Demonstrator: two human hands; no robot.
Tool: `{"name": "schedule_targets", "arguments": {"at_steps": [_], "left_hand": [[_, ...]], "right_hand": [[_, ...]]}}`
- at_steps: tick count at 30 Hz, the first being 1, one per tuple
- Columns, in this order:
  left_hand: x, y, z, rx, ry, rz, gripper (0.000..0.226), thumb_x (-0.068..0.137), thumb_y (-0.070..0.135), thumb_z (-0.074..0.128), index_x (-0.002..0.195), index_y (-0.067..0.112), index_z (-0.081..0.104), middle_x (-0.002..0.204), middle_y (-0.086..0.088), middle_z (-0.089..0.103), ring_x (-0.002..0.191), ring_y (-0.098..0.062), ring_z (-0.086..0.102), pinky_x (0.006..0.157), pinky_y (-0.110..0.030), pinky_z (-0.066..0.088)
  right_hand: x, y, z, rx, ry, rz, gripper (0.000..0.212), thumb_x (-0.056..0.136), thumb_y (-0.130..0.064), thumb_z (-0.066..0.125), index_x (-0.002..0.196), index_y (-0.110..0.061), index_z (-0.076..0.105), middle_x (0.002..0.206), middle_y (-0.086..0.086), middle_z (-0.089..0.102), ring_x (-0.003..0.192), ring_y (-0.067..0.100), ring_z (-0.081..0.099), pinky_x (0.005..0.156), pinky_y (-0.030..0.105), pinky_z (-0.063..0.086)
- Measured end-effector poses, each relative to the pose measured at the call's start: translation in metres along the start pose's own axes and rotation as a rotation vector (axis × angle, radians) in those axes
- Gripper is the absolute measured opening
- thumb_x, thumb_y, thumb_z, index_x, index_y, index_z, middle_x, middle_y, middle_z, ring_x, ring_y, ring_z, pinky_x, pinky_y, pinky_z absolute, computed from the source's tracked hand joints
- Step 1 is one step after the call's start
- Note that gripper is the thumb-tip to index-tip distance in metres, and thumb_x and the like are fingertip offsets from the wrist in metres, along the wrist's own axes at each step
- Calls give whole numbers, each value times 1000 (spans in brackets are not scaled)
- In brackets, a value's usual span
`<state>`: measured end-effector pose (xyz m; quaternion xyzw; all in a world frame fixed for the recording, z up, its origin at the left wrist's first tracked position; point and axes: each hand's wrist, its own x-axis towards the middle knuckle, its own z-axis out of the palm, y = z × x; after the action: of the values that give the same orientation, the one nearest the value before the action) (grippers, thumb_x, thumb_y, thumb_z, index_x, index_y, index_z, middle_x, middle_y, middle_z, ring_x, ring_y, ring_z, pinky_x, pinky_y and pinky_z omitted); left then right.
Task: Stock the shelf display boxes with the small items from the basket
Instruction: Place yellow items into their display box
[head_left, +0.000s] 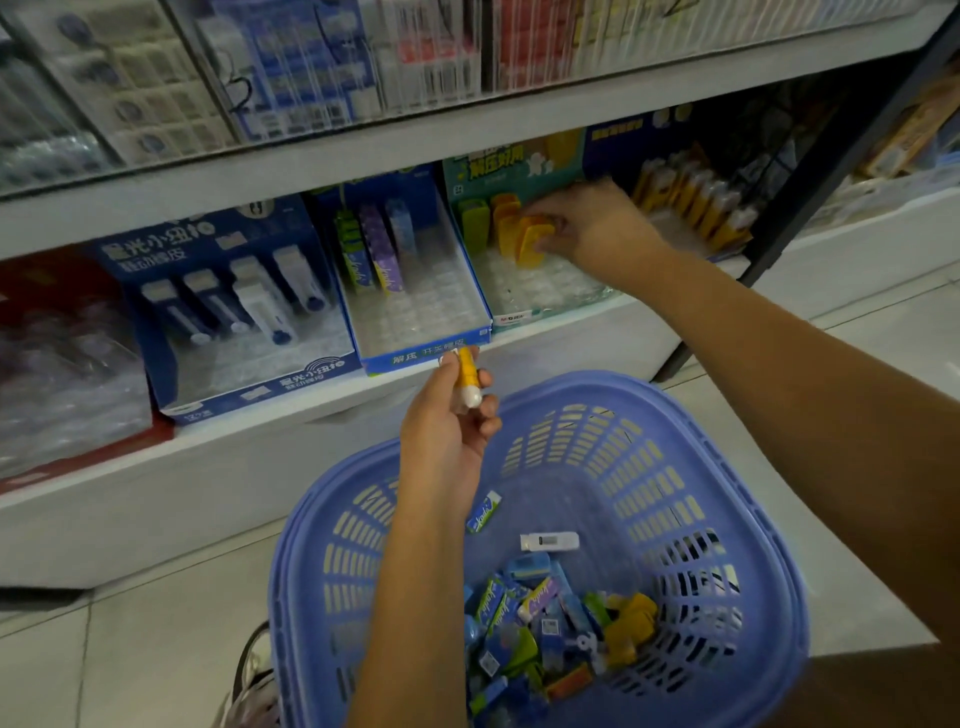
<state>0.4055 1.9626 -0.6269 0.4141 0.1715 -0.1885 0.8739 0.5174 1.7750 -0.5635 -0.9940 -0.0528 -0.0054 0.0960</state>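
Observation:
A purple plastic basket (675, 499) sits low in front of the shelf, with several small erasers and packets (550, 623) heaped at its bottom. My left hand (447, 431) is above the basket's far rim, shut on a yellow and white stick eraser (467, 376). My right hand (592, 228) reaches into the teal display box (524, 171) on the shelf and grips a yellow block eraser (535, 241) standing among other yellow and green ones. Between the hands is a blue display box (426, 312), mostly empty, with several packets at its back.
A dark blue display box (228, 312) of white stick erasers stands at the left, beside a red box (47, 291). Another box of yellow sticks (696, 202) is at the right, next to a black shelf post (810, 208). A shoe (254, 675) shows on the tiled floor.

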Motion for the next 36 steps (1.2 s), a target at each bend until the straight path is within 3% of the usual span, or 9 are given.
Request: {"name": "schedule_targets", "arguments": {"at_steps": [5, 12, 17, 22, 29, 33, 36], "left_hand": [[4, -8, 1, -3, -18, -45, 26, 100, 26, 41, 100, 11, 62, 66, 1, 58, 45, -7, 45, 38, -17, 33], [3, -13, 0, -10, -32, -70, 25, 100, 25, 41, 101, 11, 61, 65, 2, 58, 45, -7, 45, 39, -17, 32], [4, -10, -4, -31, -36, -50, 26, 100, 26, 42, 102, 10, 63, 66, 1, 60, 46, -7, 46, 39, -17, 34], [5, -11, -6, -35, -30, -50, 26, 100, 26, 42, 103, 9, 63, 66, 2, 60, 46, -7, 47, 39, -17, 34], [5, -10, -4, -40, -25, -47, 27, 99, 25, 43, 105, 8, 63, 68, 0, 61, 47, -7, 47, 39, -17, 35], [3, -5, -2, -73, -25, -69, 31, 101, 26, 38, 104, 7, 63, 67, 0, 61, 46, -8, 47, 39, -17, 34], [-2, 0, 3, -101, -5, -80, 31, 100, 25, 38, 101, 5, 63, 69, -2, 59, 46, -9, 47, 40, -18, 36]], "right_hand": [[10, 2, 5, -125, -66, -49, 45, 97, -30, 49, 141, -27, 43, 139, 16, 46, 125, 33, 44, 98, 31, 35], [5, 9, 17, -103, 123, -109, 45, 98, -27, 47, 142, -23, 42, 135, 19, 48, 122, 33, 46, 100, 33, 36], [4, 7, 21, -167, 117, -181, 42, 97, -22, 49, 138, -14, 47, 125, 20, 56, 113, 35, 53, 93, 41, 45], [1, 7, 21, -61, 171, -152, 35, 94, -21, 55, 126, -9, 56, 116, 22, 57, 102, 38, 57, 83, 42, 49], [13, 1, 20, -166, 120, -154, 32, 98, -19, 46, 124, -6, 60, 121, 22, 54, 109, 37, 53, 87, 40, 41], [7, 7, 25, -27, 172, -160, 30, 95, -18, 53, 121, -8, 64, 121, 19, 56, 105, 35, 57, 90, 38, 46], [3, 8, 26, 86, 192, -125, 31, 91, -19, 60, 119, -9, 65, 118, 18, 59, 100, 32, 59, 86, 27, 44]]}}
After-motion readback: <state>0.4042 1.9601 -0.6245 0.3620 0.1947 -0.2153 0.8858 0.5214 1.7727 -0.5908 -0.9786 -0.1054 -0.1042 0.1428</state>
